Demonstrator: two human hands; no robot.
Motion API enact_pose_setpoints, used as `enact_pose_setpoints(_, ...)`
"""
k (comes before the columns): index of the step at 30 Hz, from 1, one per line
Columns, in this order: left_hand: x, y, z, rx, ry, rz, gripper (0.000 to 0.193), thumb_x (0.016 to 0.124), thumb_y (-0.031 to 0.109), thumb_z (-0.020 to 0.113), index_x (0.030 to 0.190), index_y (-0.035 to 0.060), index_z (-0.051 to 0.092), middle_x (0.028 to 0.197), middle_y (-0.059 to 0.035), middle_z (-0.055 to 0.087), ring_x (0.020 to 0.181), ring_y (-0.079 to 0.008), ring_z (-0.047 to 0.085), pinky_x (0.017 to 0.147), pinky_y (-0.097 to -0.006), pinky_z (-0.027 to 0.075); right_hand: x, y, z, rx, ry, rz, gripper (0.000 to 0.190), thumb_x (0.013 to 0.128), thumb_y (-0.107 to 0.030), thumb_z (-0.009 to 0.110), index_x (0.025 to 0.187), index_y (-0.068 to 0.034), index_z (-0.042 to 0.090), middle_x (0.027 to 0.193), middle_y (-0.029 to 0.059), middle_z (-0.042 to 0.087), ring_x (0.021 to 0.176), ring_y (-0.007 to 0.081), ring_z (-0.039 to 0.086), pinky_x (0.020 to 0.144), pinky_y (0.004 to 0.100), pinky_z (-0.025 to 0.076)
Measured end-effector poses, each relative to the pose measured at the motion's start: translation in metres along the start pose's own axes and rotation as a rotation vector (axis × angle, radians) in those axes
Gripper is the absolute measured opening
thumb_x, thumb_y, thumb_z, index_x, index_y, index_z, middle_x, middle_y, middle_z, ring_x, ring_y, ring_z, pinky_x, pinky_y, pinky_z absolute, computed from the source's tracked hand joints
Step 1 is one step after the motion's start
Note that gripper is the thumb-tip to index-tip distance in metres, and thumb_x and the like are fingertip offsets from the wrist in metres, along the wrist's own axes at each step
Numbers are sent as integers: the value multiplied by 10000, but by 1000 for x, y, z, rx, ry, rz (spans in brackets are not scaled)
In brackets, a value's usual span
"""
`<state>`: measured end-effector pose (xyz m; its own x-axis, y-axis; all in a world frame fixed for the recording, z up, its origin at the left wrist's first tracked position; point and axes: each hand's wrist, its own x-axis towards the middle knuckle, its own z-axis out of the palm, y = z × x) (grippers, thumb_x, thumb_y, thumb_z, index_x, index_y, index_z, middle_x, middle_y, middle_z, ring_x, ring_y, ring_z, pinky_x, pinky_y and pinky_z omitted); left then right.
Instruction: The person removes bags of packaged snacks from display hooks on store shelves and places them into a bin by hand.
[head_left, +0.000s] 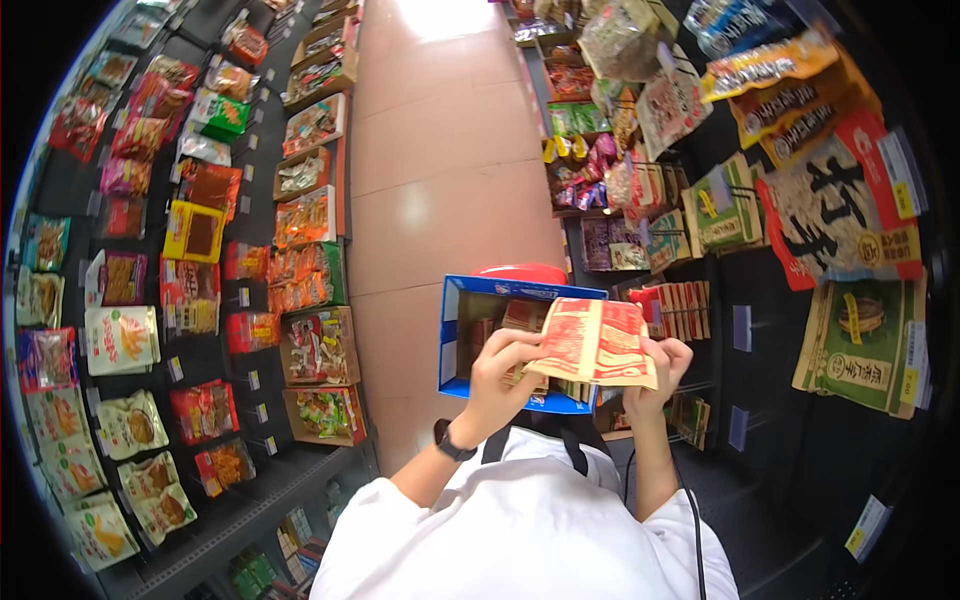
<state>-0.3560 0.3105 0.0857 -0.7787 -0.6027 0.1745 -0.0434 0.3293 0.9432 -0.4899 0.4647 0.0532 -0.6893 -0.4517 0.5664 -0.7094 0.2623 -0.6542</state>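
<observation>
Between my hands is a red and cream snack packet (596, 341), tilted above an open blue cardboard box (452, 379). My left hand (501, 371) pinches the packet's left edge, and a dark watch band circles that wrist. On the opposite side, my right hand (654, 375) grips the lower right edge of the same packet. More packets (525, 315) lie inside the box, partly hidden by my left hand and the held packet. Beneath the box's far side a red object (521, 273) shows.
To my right, snack bags hang on a dark rack, with similar red packets (679, 309) and green packets (862, 345). Shelves at left carry hanging packets (193, 231) and display cartons (321, 345). A tiled aisle floor (442, 202) runs ahead. A black cable (696, 525) hangs by my right arm.
</observation>
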Motion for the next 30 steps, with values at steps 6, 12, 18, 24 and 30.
enact_pose_setpoints(6, -43, -2, -60, 419, 189, 40, 184, 609, 1, 637, 782, 57, 609, 809, -51, 603, 752, -232, 533, 655, -314, 431, 31, -33, 61, 299, -437, -79, 263, 713, 32, 556, 966, -41, 542, 763, 115, 455, 652, 259, 507, 567, 326, 434)
enact_pose_setpoints(12, -69, -30, -62, 587, 338, -158, 114, 667, 33, 600, 771, 80, 596, 726, -33, 584, 685, -219, 526, 607, -332, 424, 32, -38, 125, 408, -768, -49, 175, 766, 8, 521, 939, -14, 524, 813, 143, 484, 721, 295, 540, 638, 336, 451)
enact_pose_setpoints(18, -69, -50, -54, 569, 450, -375, 39, 693, 43, 577, 713, 69, 556, 651, -61, 548, 575, -218, 514, 544, -311, 421, 36, -50, 160, 415, -844, -146, 145, 796, -47, 509, 936, -10, 516, 852, 144, 495, 762, 295, 536, 669, 340, 445)
enact_pose_setpoints(24, -71, -37, -63, 622, 422, -342, 50, 663, 61, 581, 696, 76, 547, 625, -47, 544, 577, -221, 516, 537, -321, 410, 36, -56, 155, 424, -874, -147, 165, 789, -29, 511, 953, -15, 520, 840, 134, 494, 752, 287, 540, 651, 329, 445)
enact_pose_setpoints(30, -74, -57, -39, 788, 326, -301, 73, 643, 62, 580, 702, 81, 542, 628, -50, 538, 595, -232, 519, 535, -337, 404, 10, -29, 176, 452, -993, 10, 172, 819, -72, 491, 985, -32, 507, 909, 144, 518, 822, 311, 544, 712, 344, 446)
